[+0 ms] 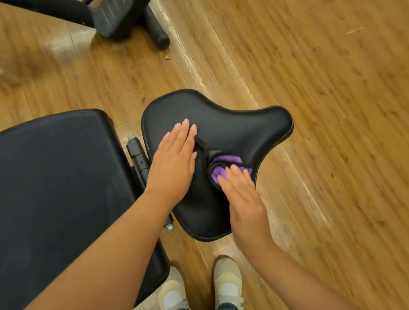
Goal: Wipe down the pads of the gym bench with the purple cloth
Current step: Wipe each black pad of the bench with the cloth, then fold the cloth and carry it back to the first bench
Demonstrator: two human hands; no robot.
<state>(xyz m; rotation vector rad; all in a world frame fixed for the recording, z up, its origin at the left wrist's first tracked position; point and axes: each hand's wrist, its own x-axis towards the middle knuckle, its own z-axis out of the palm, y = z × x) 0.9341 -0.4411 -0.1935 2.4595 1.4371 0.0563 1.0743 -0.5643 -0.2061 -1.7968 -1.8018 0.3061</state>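
The gym bench has a black saddle-shaped seat pad (233, 127) in the middle and a large black back pad (47, 196) to its left. A purple cloth (222, 169) lies bunched on the seat pad's near right edge. My right hand (243, 201) presses flat on the cloth with straight fingers, covering most of it. My left hand (173, 164) rests flat on the seat pad's left part, fingers straight, holding nothing.
A black hinge bracket (138, 155) joins the two pads. Black machine parts and a foam roller (158, 28) stand on the wooden floor at the top. My two feet in pale shoes (200, 290) stand just below the seat pad.
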